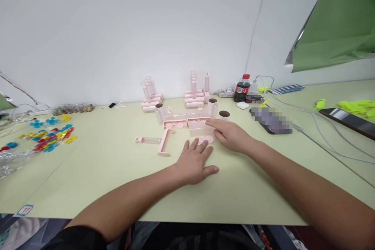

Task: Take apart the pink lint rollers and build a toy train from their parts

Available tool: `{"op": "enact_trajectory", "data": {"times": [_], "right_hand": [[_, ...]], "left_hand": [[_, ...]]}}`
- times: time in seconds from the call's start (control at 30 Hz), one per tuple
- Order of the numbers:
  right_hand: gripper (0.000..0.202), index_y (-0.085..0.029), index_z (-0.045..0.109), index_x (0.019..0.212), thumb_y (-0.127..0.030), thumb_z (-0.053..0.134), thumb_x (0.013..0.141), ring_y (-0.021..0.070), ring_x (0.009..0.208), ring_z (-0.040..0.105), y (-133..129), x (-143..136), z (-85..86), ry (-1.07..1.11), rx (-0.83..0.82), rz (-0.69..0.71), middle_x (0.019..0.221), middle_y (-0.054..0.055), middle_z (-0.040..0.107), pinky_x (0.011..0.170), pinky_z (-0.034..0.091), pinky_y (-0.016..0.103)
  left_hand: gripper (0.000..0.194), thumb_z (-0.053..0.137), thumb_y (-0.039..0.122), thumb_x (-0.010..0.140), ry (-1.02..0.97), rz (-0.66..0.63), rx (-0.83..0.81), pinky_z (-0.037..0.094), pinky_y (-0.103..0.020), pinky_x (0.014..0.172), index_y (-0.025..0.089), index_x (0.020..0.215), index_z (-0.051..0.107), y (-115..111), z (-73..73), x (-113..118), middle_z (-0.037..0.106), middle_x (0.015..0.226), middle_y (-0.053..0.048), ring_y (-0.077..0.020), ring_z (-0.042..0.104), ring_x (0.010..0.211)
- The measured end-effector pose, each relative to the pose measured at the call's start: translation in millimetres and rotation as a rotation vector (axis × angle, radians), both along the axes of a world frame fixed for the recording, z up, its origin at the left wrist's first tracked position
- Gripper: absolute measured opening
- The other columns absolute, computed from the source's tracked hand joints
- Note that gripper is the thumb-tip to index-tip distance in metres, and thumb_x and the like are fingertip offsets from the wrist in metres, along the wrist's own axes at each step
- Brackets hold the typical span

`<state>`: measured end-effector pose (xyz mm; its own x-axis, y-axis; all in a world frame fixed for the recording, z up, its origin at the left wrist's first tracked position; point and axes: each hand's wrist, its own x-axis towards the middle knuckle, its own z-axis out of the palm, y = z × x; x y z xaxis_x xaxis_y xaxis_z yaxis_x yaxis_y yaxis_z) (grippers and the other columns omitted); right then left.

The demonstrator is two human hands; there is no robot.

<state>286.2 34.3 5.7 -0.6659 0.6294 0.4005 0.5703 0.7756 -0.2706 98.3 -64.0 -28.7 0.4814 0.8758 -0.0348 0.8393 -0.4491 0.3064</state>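
My left hand (195, 162) lies palm down on the table with its fingers spread, the fingertips touching or just in front of two pink discs (208, 138). My right hand (230, 134) reaches in from the right with fingers stretched out. Its fingertips rest at the right end of a pink tray-like part (193, 120), and a clear part (197, 128) lies just in front of that. Left of it is another pink tray (175, 124) with round pieces inside. A pink bracket-shaped frame (164, 142) lies near a clear tube with a pink ring handle (149, 140).
Pink assemblies with upright tubes (150, 101) (195, 99) stand near the wall. Brown-topped cylinders (224, 115) are behind my right hand. A cola bottle (241, 89), a phone (271, 121) and cables lie right. Colourful small parts (52, 136) are spread at left.
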Motion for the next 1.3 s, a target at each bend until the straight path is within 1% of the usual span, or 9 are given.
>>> {"op": "enact_trajectory", "data": {"times": [0.17, 0.3, 0.43, 0.67, 0.77, 0.93, 1.03, 1.2, 1.3], "right_hand": [[0.05, -0.014, 0.057, 0.133, -0.014, 0.04, 0.086, 0.0262, 0.126, 0.054, 1, -6, -10.7, -0.143, -0.084, -0.04, 0.136, 0.011, 0.058, 0.104, 0.046, 0.044], [0.048, -0.012, 0.056, 0.134, -0.018, 0.039, 0.089, 0.026, 0.128, 0.052, -3, -7, -9.6, -0.176, -0.087, -0.022, 0.138, 0.012, 0.055, 0.106, 0.044, 0.043], [0.049, -0.009, 0.053, 0.136, -0.022, 0.041, 0.09, 0.0268, 0.13, 0.05, -6, -8, -8.5, -0.197, -0.108, -0.012, 0.142, 0.014, 0.051, 0.107, 0.043, 0.044], [0.051, -0.01, 0.051, 0.138, -0.029, 0.044, 0.091, 0.0285, 0.133, 0.046, -6, -9, -9.3, -0.221, -0.122, -0.041, 0.146, 0.015, 0.045, 0.109, 0.041, 0.046], [0.051, -0.011, 0.051, 0.139, -0.031, 0.044, 0.092, 0.0282, 0.135, 0.044, -6, -9, -10.5, -0.22, -0.123, -0.048, 0.148, 0.015, 0.043, 0.109, 0.04, 0.046], [0.055, -0.007, 0.048, 0.14, -0.034, 0.043, 0.093, 0.0291, 0.138, 0.038, -7, -9, -13.6, -0.226, -0.153, -0.059, 0.151, 0.016, 0.039, 0.111, 0.038, 0.046], [0.053, -0.009, 0.05, 0.138, -0.033, 0.043, 0.092, 0.0309, 0.137, 0.04, -6, -9, -15.1, -0.215, -0.148, -0.054, 0.15, 0.016, 0.041, 0.109, 0.041, 0.046], [0.051, -0.014, 0.054, 0.134, -0.015, 0.042, 0.085, 0.0308, 0.133, 0.046, -6, -7, -14.1, -0.216, -0.109, -0.037, 0.145, 0.014, 0.047, 0.104, 0.045, 0.045], [0.053, -0.015, 0.054, 0.134, -0.013, 0.043, 0.082, 0.0311, 0.13, 0.049, -6, -6, -12.8, -0.222, -0.104, -0.054, 0.144, 0.014, 0.048, 0.102, 0.046, 0.046]], "left_hand": [[0.074, 0.031, 0.07, 0.089, -0.014, -0.013, -0.004, 0.014, -0.064, 0.114, 0.024, 0.147, 0.034, -1, 0.0, -2, 0.02, 0.159, -0.012, -0.0411, 0.008, 0.146], [0.073, 0.031, 0.069, 0.09, -0.022, -0.026, 0.005, 0.015, -0.064, 0.114, 0.021, 0.145, 0.037, -3, 2.1, -3, 0.023, 0.158, -0.014, -0.0419, 0.009, 0.146], [0.072, 0.032, 0.068, 0.09, -0.021, -0.034, 0.004, 0.015, -0.063, 0.115, 0.022, 0.145, 0.037, -5, 3.4, -4, 0.024, 0.158, -0.012, -0.0412, 0.01, 0.146], [0.072, 0.035, 0.067, 0.089, -0.024, -0.055, 0.004, 0.016, -0.065, 0.113, 0.02, 0.144, 0.039, -1, 3.9, -7, 0.023, 0.159, -0.012, -0.0428, 0.011, 0.145], [0.073, 0.034, 0.067, 0.089, -0.026, -0.06, 0.013, 0.016, -0.064, 0.114, 0.021, 0.146, 0.037, 1, 4.0, -7, 0.021, 0.159, -0.011, -0.0426, 0.012, 0.145], [0.076, 0.033, 0.069, 0.089, -0.026, -0.065, 0.009, 0.015, -0.063, 0.115, 0.023, 0.15, 0.029, 4, 2.6, -8, 0.019, 0.16, -0.009, -0.0427, 0.013, 0.145], [0.076, 0.033, 0.069, 0.089, -0.028, -0.062, 0.007, 0.016, -0.063, 0.114, 0.024, 0.15, 0.028, 4, 1.5, -8, 0.019, 0.16, -0.008, -0.0418, 0.012, 0.145], [0.071, 0.035, 0.067, 0.089, -0.019, -0.06, 0.028, 0.016, -0.063, 0.114, 0.024, 0.145, 0.036, 2, 2.2, -9, 0.023, 0.159, -0.01, -0.0393, 0.012, 0.146], [0.068, 0.041, 0.062, 0.09, 0.009, -0.049, 0.064, 0.017, -0.063, 0.114, 0.021, 0.144, 0.039, 0, 5.2, -12, 0.026, 0.157, -0.014, -0.0388, 0.015, 0.146]]}}
